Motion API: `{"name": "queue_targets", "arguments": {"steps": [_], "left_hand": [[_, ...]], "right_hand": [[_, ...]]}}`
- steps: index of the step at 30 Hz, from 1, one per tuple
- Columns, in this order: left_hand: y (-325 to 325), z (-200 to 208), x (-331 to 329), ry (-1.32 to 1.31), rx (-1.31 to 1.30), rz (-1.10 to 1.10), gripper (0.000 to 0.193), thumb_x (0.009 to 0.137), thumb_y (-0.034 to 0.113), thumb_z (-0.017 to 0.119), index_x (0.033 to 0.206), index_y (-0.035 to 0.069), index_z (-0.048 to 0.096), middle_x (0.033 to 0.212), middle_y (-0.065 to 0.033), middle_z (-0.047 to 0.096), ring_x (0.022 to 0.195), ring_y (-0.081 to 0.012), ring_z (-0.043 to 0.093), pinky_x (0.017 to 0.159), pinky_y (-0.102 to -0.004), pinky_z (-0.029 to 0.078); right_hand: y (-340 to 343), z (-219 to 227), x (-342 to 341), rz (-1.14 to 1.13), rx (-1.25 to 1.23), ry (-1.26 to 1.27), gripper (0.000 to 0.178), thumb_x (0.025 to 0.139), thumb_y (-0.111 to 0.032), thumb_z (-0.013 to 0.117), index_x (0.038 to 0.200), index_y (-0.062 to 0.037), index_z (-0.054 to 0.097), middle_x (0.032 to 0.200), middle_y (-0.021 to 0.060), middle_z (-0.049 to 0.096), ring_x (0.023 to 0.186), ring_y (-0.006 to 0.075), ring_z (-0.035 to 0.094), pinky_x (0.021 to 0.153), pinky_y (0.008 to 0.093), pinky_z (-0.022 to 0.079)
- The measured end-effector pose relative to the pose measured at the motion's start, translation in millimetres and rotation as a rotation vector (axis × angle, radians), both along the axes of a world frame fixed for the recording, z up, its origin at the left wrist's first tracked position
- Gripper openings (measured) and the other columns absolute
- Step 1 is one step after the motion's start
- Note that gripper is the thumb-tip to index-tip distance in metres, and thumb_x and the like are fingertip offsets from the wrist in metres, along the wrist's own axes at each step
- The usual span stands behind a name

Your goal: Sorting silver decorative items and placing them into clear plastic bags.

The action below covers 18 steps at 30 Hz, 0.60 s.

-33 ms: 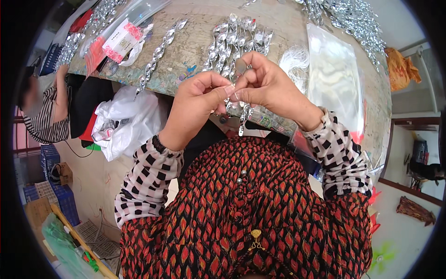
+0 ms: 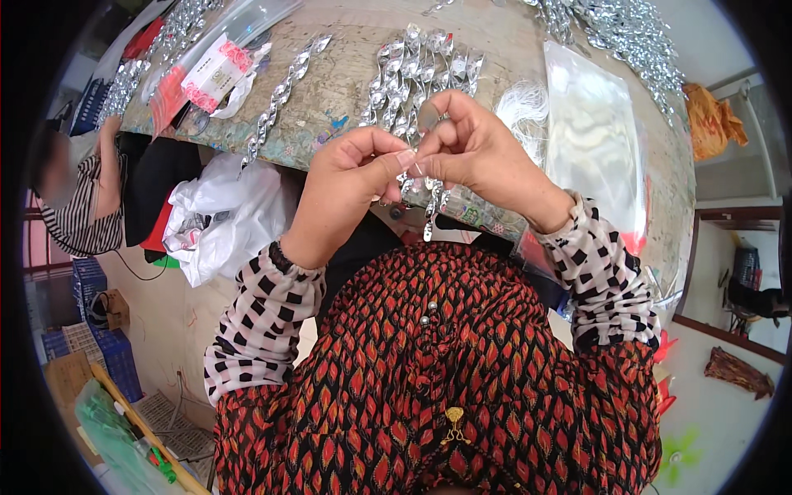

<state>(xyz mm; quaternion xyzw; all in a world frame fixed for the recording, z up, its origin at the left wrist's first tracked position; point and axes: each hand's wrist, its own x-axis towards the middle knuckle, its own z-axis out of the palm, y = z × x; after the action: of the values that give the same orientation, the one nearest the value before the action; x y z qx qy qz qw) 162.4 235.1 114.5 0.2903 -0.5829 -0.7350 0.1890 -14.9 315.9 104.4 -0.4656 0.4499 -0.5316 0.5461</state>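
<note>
My left hand [image 2: 355, 186] and my right hand [image 2: 483, 157] meet at the table's near edge, thumbs and fingertips pinched together. A short piece of thin white string [image 2: 418, 170] shows between the fingertips; its ends are hidden by the fingers. Just below hangs a twisted silver foil strip [image 2: 431, 216] over the edge, its upper part behind my hands. Whether the string passes through it I cannot tell. Beyond my hands several twisted silver strips [image 2: 417, 70] lie side by side. A bundle of white string [image 2: 524, 111] rests beside my right hand.
A clear plastic sleeve stack [image 2: 590, 132] lies on the worn table [image 2: 346, 66] at the right. One more silver strip [image 2: 285, 95] and a pink-and-white packet [image 2: 216, 74] are left. A silver heap [image 2: 631, 41] fills the far right. A white bag [image 2: 227, 214] hangs below; another person [image 2: 87, 198] sits at left.
</note>
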Motion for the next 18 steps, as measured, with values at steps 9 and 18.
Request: {"name": "queue_targets", "arguments": {"steps": [9, 18], "left_hand": [[6.3, 10.4, 7.3, -0.095, 0.209, -0.076, 0.009, 0.088, 0.011, 0.061, 0.091, 0.002, 0.059, 0.069, -0.0024, 0.059, 0.055, -0.0082, 0.056, 0.052, -0.0193, 0.044], [17.1, -10.7, 25.5, -0.180, 0.230, -0.267, 0.013, 0.095, 0.019, 0.052, 0.097, 0.006, 0.054, 0.061, -0.0018, 0.055, 0.047, -0.0081, 0.053, 0.044, -0.0187, 0.035]], "right_hand": [[-17.3, -1.2, -51.1, -0.560, -0.230, -0.026, 0.033, 0.078, 0.006, 0.062, 0.104, -0.0044, 0.045, 0.080, 0.0071, 0.066, 0.063, 0.0082, 0.055, 0.055, 0.0181, 0.041], [-39.0, 14.2, -83.3, -0.800, -0.314, -0.205, 0.034, 0.075, 0.009, 0.059, 0.104, -0.0011, 0.043, 0.075, 0.0111, 0.064, 0.055, 0.0091, 0.052, 0.047, 0.0177, 0.037]]}}
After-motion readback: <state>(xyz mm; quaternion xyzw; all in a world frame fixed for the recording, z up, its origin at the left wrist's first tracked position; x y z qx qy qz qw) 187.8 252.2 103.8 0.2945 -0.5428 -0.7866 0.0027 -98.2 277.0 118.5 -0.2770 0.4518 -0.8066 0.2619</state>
